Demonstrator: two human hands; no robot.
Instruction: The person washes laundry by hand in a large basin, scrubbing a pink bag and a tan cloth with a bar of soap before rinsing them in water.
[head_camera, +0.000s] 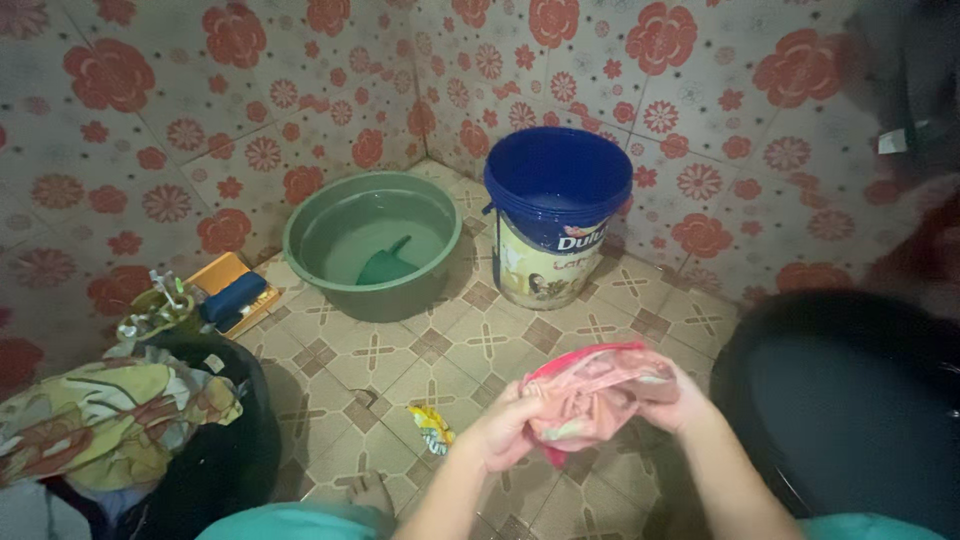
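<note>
Both hands, left (503, 428) and right (672, 400), seemingly pinch a pink packet (590, 395).

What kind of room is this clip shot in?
Most likely a home washroom or laundry corner: flower-patterned tiles cover the walls, a green basin and a blue bucket hold water, and both hands hold a pink cloth.

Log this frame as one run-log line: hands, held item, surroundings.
left hand: gripping pink cloth | right hand: gripping same cloth | nearby: green basin, blue bucket, black basket, tiled floor
</note>
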